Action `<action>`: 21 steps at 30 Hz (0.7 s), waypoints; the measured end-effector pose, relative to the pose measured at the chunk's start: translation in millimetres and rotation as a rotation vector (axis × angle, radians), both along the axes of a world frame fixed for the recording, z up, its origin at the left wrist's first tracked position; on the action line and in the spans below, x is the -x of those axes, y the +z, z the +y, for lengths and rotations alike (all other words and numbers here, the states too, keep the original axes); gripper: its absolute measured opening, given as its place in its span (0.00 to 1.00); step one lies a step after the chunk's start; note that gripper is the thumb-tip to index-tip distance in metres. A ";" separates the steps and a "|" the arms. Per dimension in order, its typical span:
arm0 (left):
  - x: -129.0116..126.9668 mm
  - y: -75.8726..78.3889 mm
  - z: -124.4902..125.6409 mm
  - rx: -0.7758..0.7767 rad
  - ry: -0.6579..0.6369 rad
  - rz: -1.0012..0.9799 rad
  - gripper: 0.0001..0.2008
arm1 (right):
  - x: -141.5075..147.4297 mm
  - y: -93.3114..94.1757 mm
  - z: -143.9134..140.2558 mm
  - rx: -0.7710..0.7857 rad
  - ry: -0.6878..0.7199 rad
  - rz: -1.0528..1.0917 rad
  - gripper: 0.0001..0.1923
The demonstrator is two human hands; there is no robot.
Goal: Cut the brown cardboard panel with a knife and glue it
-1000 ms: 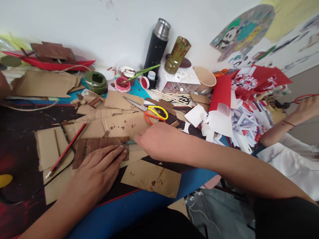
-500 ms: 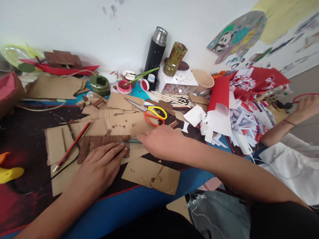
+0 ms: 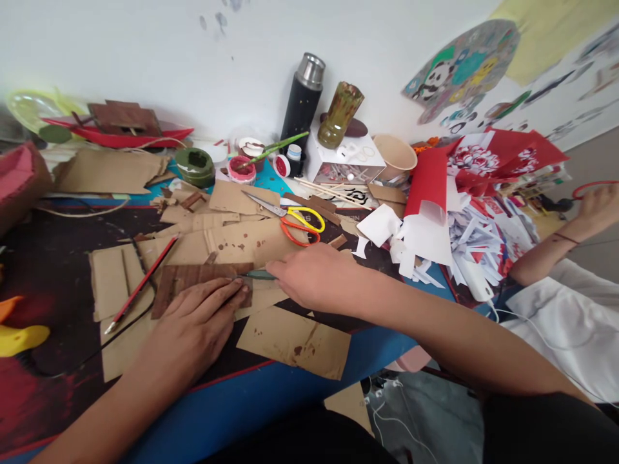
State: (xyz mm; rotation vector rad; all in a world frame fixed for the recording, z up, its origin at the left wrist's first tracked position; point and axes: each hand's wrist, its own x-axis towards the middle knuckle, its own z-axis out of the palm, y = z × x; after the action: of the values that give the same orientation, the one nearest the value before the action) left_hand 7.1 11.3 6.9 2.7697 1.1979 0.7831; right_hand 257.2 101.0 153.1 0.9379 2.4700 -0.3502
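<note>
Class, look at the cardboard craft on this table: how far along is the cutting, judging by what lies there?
Done: several plain cardboard offcuts lie loose. In hand: the left hand presses a brown-painted cardboard strip flat while the right hand holds a slim tool at its edge. Left: the strip looks uncut; the scissors lie idle.
</note>
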 end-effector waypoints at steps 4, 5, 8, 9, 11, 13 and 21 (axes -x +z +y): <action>-0.1 1.2 -0.1 0.000 0.001 0.011 0.23 | -0.6 -1.8 0.6 -0.005 0.001 0.008 0.15; -0.1 1.2 -0.2 -0.004 0.002 0.012 0.22 | -0.8 -1.9 0.7 -0.002 -0.003 0.000 0.15; -0.1 0.2 -0.5 -0.006 0.007 0.007 0.23 | -0.9 -2.3 1.1 0.004 -0.008 -0.004 0.15; 0.1 -0.3 -0.6 -0.003 0.008 0.006 0.23 | -0.9 -2.9 1.3 0.001 -0.005 0.002 0.15; 0.4 -1.6 -1.0 0.006 0.009 0.007 0.24 | -1.0 -4.8 1.7 -0.006 0.002 0.009 0.14; 0.9 -2.6 -1.4 0.004 0.009 0.010 0.24 | -1.1 -8.0 1.7 -0.010 0.008 0.007 0.14; 1.7 -1.8 -0.8 0.016 -0.007 -0.002 0.24 | 2.2 -12.3 1.2 -0.019 0.036 0.007 0.16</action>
State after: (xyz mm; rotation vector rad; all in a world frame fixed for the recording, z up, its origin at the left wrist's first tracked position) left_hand 5.5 10.5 5.2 2.7585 1.1882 0.7723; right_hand 255.1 102.2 140.8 0.8997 2.4968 -0.3191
